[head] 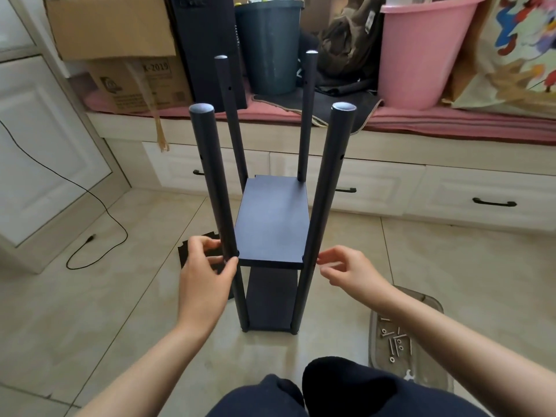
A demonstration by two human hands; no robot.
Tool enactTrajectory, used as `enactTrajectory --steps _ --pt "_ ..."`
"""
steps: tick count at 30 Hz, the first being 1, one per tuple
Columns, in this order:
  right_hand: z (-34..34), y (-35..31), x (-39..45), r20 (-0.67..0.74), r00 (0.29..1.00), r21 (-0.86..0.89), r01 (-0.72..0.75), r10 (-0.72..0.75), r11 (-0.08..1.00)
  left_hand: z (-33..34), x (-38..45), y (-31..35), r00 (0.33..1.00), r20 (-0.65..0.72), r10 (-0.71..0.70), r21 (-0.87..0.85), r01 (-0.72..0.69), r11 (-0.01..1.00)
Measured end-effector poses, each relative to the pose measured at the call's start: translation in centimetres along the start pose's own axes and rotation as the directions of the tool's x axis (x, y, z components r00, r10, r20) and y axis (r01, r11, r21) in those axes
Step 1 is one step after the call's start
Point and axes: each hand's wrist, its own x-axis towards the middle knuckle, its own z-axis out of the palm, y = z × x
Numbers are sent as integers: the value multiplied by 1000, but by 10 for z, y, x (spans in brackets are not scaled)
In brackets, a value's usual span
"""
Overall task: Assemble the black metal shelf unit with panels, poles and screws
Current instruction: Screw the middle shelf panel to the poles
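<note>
Left hand point(207, 275) grips the near-left pole point(215, 188); right hand point(346, 267) seemingly pinches something tiny.

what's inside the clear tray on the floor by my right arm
The clear tray holds loose silver screws and a few washers or nuts. The right forearm covers its near right side, so anything there is hidden.

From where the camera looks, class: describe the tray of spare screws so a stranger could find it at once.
Start at the half-built black shelf unit standing on the tiled floor. Look to its lower right, beside the person's right forearm: a shallow, clear grey tray lies flat there. Nothing else on the floor holds loose silver screws.
</note>
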Motion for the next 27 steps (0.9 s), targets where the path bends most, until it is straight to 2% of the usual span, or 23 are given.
enactTrajectory --steps 1,3,5,8,11,13,16,20,23,27 --pt "-5 -6 -1 -21 999 13 28 -28 1000 1 -9 -2 998 -13 63 56 -62 997" --pt "-14 -23 -3 -63 994 64 90 -86 994 6 -23 -2 964 46 263 163 -267 950" --pt "-22 -41 -3 -84 986 114 152 -143 982 14 -29 2 888 169 429 224 -458 860" --pt "-29 -66 -3 -73 975 158 220 -211 963 36 -20 14 747 367 553 331 -661 673" --pt "-31 -81 -1 -90 956 151 289 -278 945 63 -3 20 679 569 465 432 -727 533" --pt "-30 -87 2 -114 944 141 323 -308 936 77 13 18 661 648 378 484 -741 466" --pt "-30 -89 4 -95 941 143 335 -324 932 90 32 17 614 706 352 494 -784 377" --pt "-33 -87 4 -67 944 154 331 -324 931 97 42 10 575 747 334 461 -810 364" --pt "-34 -87 4 -56 945 166 327 -322 930 98 42 5 582 756 299 455 -796 399" --pt "-33 -88 2 -43 943 167 334 -331 928 99 41 1 583 755 299 463 -797 388"
